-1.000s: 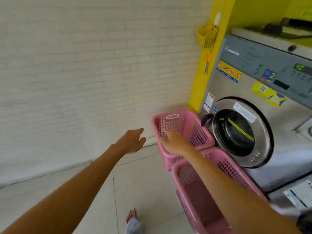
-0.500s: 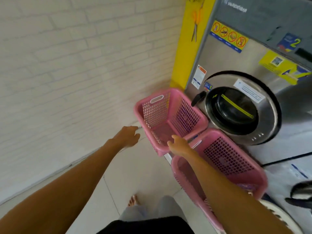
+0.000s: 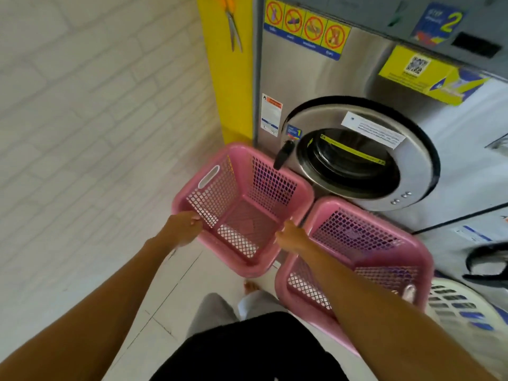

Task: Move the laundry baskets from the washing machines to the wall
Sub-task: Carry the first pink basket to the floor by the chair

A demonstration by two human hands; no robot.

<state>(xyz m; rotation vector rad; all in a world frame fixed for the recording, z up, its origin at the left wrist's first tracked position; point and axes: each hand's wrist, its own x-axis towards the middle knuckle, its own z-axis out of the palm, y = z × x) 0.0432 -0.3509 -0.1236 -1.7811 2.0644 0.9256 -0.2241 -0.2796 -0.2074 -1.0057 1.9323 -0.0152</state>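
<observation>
An empty pink mesh laundry basket (image 3: 242,207) stands on the floor in front of the steel washing machine (image 3: 357,160), by its left side. My left hand (image 3: 182,228) grips the basket's near-left rim. My right hand (image 3: 291,235) holds its near-right rim, where it meets a second pink basket (image 3: 357,259) standing just to the right. My right forearm crosses over that second basket.
A white brick wall (image 3: 96,119) runs along the left. A yellow pillar (image 3: 228,78) with hanging scissors (image 3: 233,26) stands beside the machine. A white basket (image 3: 461,306) and a black strap (image 3: 486,259) lie at the right. My legs and a bare foot (image 3: 251,285) are below.
I have stepped closer and tilted my view down. Both hands moved forward from the air onto the first basket's near rim and closed on it.
</observation>
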